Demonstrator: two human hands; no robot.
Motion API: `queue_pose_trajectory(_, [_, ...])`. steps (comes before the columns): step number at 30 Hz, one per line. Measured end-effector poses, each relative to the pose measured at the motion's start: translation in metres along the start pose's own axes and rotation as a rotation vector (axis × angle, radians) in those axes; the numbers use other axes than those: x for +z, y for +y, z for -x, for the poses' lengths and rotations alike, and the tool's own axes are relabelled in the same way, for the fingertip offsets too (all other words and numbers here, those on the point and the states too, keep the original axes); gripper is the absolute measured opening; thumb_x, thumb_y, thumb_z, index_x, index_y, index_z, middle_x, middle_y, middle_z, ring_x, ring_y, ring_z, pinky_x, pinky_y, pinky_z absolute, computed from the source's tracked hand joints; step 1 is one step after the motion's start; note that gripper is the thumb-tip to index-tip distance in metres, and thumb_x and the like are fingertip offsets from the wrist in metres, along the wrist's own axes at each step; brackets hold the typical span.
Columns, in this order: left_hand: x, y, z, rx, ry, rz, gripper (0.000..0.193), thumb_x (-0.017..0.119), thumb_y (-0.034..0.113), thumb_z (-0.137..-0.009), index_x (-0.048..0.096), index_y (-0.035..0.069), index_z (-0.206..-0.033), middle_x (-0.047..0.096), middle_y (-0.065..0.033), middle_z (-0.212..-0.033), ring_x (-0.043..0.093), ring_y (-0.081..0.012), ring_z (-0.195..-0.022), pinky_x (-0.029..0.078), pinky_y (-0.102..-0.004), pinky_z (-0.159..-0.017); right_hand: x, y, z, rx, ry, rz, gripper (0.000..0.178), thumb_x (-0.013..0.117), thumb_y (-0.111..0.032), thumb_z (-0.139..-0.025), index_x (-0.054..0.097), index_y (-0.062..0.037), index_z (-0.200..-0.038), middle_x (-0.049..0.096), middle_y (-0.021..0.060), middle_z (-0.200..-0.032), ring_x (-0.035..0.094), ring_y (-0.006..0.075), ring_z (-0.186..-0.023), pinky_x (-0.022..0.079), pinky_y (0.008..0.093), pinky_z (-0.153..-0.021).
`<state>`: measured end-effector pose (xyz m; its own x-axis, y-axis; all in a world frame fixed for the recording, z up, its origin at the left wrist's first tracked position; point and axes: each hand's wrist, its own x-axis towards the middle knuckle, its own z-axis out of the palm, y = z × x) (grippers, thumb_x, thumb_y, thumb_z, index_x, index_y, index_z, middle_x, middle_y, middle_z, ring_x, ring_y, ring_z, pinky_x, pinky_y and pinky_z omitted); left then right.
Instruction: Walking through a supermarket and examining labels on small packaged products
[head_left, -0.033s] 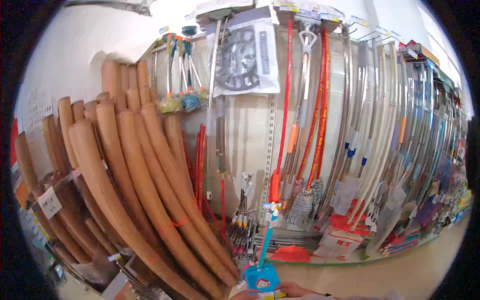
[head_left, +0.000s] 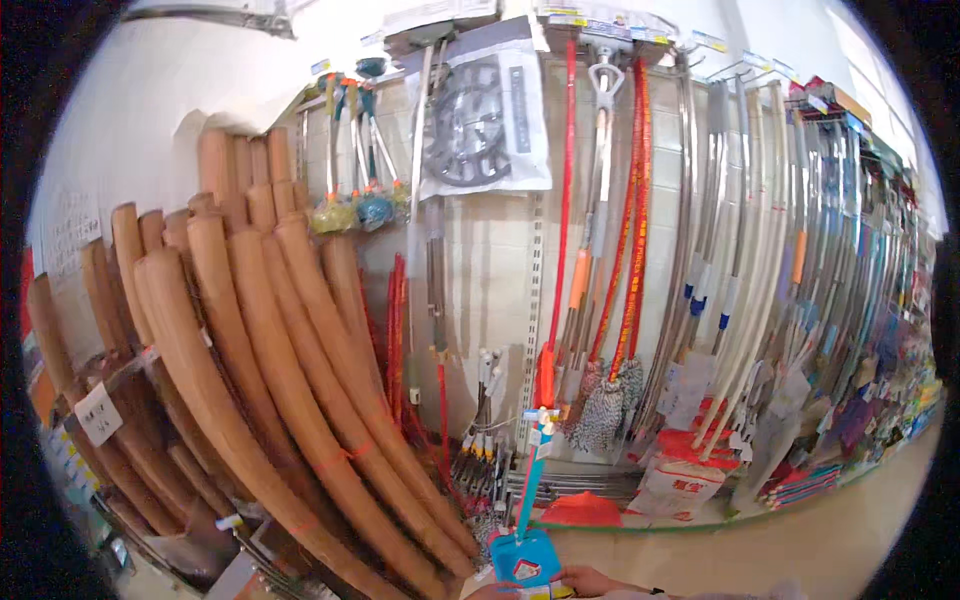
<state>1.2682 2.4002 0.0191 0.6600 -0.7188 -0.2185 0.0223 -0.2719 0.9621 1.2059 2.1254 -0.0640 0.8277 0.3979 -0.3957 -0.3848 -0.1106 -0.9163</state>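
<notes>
In the head view, a blue dustpan [head_left: 526, 560] was seen at the lower middle, its pan low in front of the person and its long handle [head_left: 534, 475] raised, leaning slightly to the right at the top. The pan was probably kept low so that its near edge could be met by both hands. A yellow-and-white strip [head_left: 548, 592] was shown at that edge, partly cut off. To the left, thick brown poles [head_left: 300, 400] were stood on end, leaning together — likely so that little floor was taken up. Behind, speckled mop heads [head_left: 605, 410] were hung on long red poles, presumably to be kept off the floor.

The right hand [head_left: 592, 581] was brought in from the lower right, held nearly level, with its fingertips pointed left at the pan's lower right corner; a dark band [head_left: 656, 591] was worn at the wrist. Only a sliver of the left hand [head_left: 494, 592] was shown, below the pan's left side. Whether either grip was closed on the dustpan could not be told — the undersides were hidden.
</notes>
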Motion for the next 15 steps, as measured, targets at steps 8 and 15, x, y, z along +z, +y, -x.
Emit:
queue_pose_trajectory(8, [0.020, -0.014, 0.000, 0.038, -0.072, -0.155, 0.042, 0.052, 0.038, -0.084, 0.052, 0.008, -0.114, 0.058, -0.0048, -0.101, 0.056, -0.0128, -0.083, 0.046, -0.0234, -0.071, 0.033, -0.049, 0.048, 0.026, 0.072, 0.018, 0.030, 0.037, -0.017, -0.091, 0.045, -0.0092, -0.119, 0.056, 0.0071, -0.100, 0.059, 0.0171, -0.083, 0.050, 0.0286, -0.065])
queue_pose_trajectory(15, [0.035, -0.041, 0.008, 0.070, -0.136, -0.257, 0.042, 0.052, 0.038, -0.084, 0.052, 0.009, -0.114, 0.058, -0.0047, -0.100, 0.056, -0.0130, -0.083, 0.046, -0.0237, -0.071, 0.048, -0.077, 0.077, 0.047, 0.127, -0.116, 0.036, 0.040, -0.030, -0.091, 0.041, -0.0087, -0.120, 0.056, 0.0070, -0.095, 0.059, 0.0135, -0.075, 0.046, 0.0246, -0.056])
